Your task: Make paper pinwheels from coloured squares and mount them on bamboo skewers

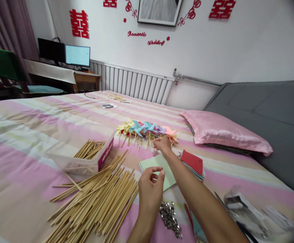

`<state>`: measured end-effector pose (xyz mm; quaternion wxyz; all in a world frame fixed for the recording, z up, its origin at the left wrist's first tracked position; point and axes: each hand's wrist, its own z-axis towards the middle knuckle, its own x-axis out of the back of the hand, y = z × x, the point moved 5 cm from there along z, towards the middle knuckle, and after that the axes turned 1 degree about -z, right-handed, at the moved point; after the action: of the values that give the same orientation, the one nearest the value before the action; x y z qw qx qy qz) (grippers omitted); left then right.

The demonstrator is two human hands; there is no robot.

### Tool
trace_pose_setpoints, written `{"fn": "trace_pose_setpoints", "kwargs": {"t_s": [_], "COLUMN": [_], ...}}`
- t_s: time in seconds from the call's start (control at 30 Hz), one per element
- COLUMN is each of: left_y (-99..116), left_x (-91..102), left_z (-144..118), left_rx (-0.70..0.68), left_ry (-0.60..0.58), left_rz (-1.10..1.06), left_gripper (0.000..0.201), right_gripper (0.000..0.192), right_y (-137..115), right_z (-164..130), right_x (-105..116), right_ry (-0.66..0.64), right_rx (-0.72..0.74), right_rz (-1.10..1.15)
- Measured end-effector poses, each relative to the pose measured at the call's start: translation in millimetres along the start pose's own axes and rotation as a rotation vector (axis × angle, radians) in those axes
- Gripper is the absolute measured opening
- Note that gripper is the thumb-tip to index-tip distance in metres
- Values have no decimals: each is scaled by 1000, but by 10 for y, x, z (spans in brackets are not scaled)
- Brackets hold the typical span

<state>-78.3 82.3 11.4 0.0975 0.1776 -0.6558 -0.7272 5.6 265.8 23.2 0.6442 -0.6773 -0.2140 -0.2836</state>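
Note:
My right hand [163, 145] reaches forward to a row of paper pinwheels [149, 127] in yellow, blue, purple and pink on thin sticks. Its fingers are pinched together at the stick of one pinwheel. My left hand [150, 185] hovers over the near edge of a stack of pale green paper squares [168, 180], its fingers loosely curved with a gap inside and nothing visible in them. Just below it lies a pile of small metal fasteners [170, 219]. A large heap of thin wooden sticks [98, 199] spreads to the left of my left hand.
A clear plastic box [79, 167] holding more sticks stands at the left. Right of the green paper sits a stack of red and other coloured squares [192, 161]. Plastic packaging [245, 209] and scissors lie at the lower right. A pink pillow [225, 131] rests against the grey headboard [276, 111].

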Motion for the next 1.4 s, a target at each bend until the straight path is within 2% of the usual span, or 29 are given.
{"fn": "trace_pose_setpoints", "kwargs": {"t_s": [0.1, 0.23, 0.3, 0.4, 0.53, 0.6, 0.63, 0.77, 0.9, 1.07, 1.2, 1.4], "left_y": [-6, -22, -26, -37, -36, -37, -44, -62, -79, -87, -91, -93], "left_x": [7, 32, 40, 26, -18, -50, -69, -143, -262, -364, -376, -367], "left_z": [10, 47, 70, 93, 97, 91, 87, 54, -5, -67, -73, -64], "left_rx": [-1, -22, -45, -52, -53, -59, -55, -78, -101, -100, -99, -105], "left_ry": [13, 10, 5, -10, -13, -21, -28, -17, -66, -148, -168, -169], "left_rz": [-7, 21, 64, 118, 145, 157, 162, 227, 280, 309, 328, 327], "left_gripper": [27, 32, 34, 37, 39, 39, 39, 40, 38, 36, 36, 33], "right_gripper": [21, 27, 29, 28, 25, 18, 16, 31, 49, 64, 69, 61], "right_y": [-91, -1, 151, 489, 921, 1085, 1146, 1326, 1439, 1446, 1466, 1498], "right_z": [-328, -1054, -1431, -1829, -1969, -1920, -1878, -1749, -1725, -1678, -1643, -1628], "right_x": [347, 966, 1237, 1527, 1711, 1744, 1741, 1658, 1553, 1383, 1330, 1361], "right_ry": [-28, -1, 14, 110, 288, 328, 301, 44, -143, -271, -310, -254], "right_rx": [94, 190, 194, 91, -5, -37, -43, -11, -2, 29, -5, -9], "right_rz": [131, 270, 348, 328, 253, 122, 16, -347, -496, -556, -607, -635]}}
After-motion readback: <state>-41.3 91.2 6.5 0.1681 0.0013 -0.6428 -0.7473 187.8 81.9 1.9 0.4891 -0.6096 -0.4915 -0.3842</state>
